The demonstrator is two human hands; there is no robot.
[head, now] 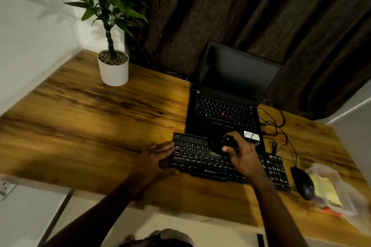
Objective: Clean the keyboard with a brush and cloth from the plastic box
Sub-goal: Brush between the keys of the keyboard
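**Keyboard being brushed on the bench**

The black keyboard (226, 164) lies flat near the front edge of the wooden bench (90, 110), just before an open laptop (226, 104). Its legends are worn pale and a greyish smear is seen mid-board. A dark brush (222, 144) is gripped in the right hand (241, 156), fingers closed round its handle; bristles are blurred. The left end is steadied by the left hand (156, 159), fingers spread flat, nothing held. Keycaps could be dislodged by hard strokes, or dust swept onto the laptop. The mouse (303, 182) and plastic box (331, 188) sit at right.
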